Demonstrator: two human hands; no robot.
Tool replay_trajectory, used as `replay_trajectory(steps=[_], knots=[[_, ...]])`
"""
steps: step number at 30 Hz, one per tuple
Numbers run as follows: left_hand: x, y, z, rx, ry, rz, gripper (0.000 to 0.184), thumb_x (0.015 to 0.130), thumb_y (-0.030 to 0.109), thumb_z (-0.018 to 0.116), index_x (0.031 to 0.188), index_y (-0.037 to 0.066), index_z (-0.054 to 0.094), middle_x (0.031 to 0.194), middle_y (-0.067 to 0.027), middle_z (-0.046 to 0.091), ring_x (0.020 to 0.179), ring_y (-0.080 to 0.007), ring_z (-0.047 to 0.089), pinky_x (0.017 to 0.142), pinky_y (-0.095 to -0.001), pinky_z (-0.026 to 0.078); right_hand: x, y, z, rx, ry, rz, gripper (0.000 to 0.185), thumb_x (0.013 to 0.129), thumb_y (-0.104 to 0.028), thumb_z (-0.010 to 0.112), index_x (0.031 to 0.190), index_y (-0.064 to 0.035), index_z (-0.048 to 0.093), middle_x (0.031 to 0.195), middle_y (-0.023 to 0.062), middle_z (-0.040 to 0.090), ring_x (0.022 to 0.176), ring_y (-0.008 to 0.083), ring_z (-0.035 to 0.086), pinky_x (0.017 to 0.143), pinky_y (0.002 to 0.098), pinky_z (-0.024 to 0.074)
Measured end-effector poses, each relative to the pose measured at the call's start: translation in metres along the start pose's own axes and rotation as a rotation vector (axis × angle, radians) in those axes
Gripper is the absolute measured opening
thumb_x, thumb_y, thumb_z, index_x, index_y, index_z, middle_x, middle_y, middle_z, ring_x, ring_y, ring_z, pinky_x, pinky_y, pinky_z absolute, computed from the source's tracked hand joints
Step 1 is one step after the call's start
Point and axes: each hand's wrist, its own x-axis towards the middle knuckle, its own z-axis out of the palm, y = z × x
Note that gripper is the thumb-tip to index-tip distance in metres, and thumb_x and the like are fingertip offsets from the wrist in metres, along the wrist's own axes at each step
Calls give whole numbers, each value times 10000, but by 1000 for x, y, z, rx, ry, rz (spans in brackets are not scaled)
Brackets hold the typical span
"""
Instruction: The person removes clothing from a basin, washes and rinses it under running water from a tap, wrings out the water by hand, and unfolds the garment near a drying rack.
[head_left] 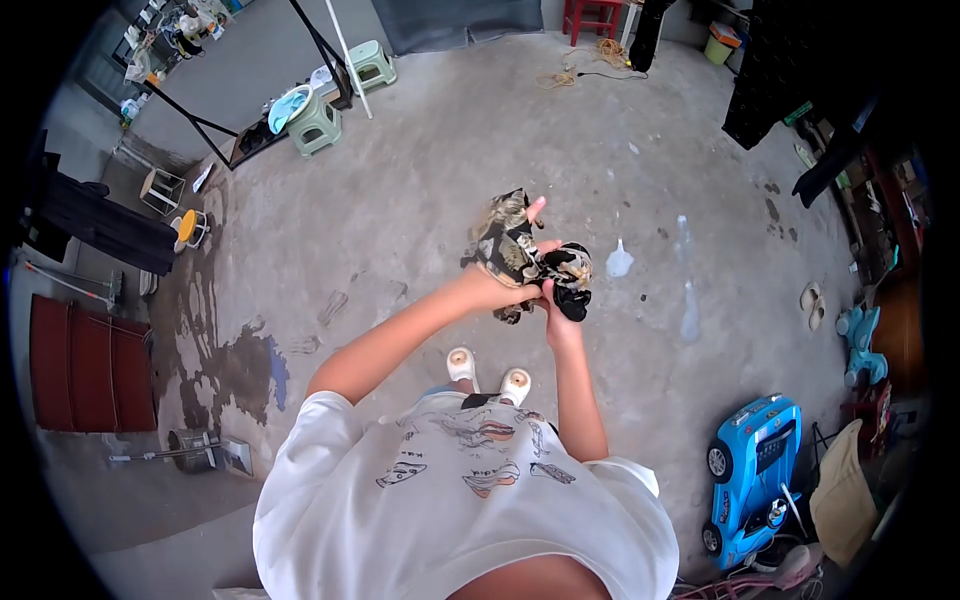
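A bunched-up cloth (508, 245) with a black, tan and cream pattern is held out in front of my body, above the concrete floor. My left hand (492, 288) is closed around its left part, and a finger shows beyond the fabric at the top. Close beside it, my right hand (552, 298) grips the right part, where a patterned lump and a black end stick out. Folds of fabric hide many of the fingers. What kind of garment or cloth it is, I cannot tell.
Wet patches (235, 370) mark the floor at left. A blue toy car (755, 480) stands at lower right. Green stools (315, 125) are at upper left beside a black metal frame (210, 125). Dark clothes (775, 70) hang at upper right. Cords (600, 60) lie near a red stool (590, 18).
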Motion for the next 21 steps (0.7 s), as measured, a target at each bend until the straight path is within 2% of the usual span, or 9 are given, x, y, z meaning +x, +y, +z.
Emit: replay_trajectory(steps=[2,3,5,7,10,14,16,17,21], knots=[[-20,-15,-4,-135,-13,-115,569,612,326,649,1098,62,513,1237,-156,373,1079,-301,402,910,-404,297,1,-13,13,-534,61,-280,277,764,-288,613,843,-23,590,776,33,603,673,98,529,587,269,432],[-17,-5,-19,-546,-132,-379,563,596,260,671,1087,39,505,1124,-138,482,1010,-243,472,878,-346,345,6,-23,15,-799,8,-288,285,760,-266,615,710,13,586,629,55,593,554,100,502,513,270,412],[-25,3,-38,-855,-151,-696,503,626,213,683,1060,28,509,1000,-111,552,929,-190,517,836,-284,379,4,-45,34,-945,-42,-485,246,699,-242,635,658,-9,569,605,184,536,523,328,517,480,330,401],[-51,-28,-21,-1206,135,-779,403,742,214,625,1066,27,474,937,-84,565,858,-148,535,730,-275,436,6,-61,44,-938,-9,-557,257,708,-224,620,642,11,541,576,175,521,537,348,513,472,337,390],[-74,-64,-42,-1615,474,-949,279,790,203,559,1002,39,482,865,-93,560,846,-201,547,728,-323,453,20,-76,14,-895,299,-435,284,773,-223,604,651,24,537,514,51,470,507,113,369,485,285,361],[-143,-152,-32,-1594,723,-1076,279,790,258,553,986,72,483,911,-82,560,892,-204,526,792,-343,418,21,-134,-15,-807,552,-595,352,829,-369,502,719,-35,507,617,-14,463,573,83,413,525,231,367],[-171,-176,-13,-1569,664,-1325,391,767,367,559,1027,85,479,1015,-73,535,1014,-204,458,885,-394,331,13,-164,-40,-614,648,-375,330,825,-405,482,725,-93,513,540,-24,451,388,47,363,340,194,272],[-186,-187,9,-1499,487,-1477,484,761,458,526,1077,95,469,1096,-94,491,1050,-225,435,913,-430,290,2,-177,-40,-528,619,-413,327,825,-403,485,696,-103,493,516,-30,426,382,43,330,352,199,259],[-193,-155,103,-1684,172,-1685,511,778,426,491,1176,121,393,1199,-102,401,1076,-231,409,894,-440,298,-20,-220,-25,-565,654,-412,343,824,-402,489,628,-123,453,502,-40,396,383,44,300,365,206,223]])
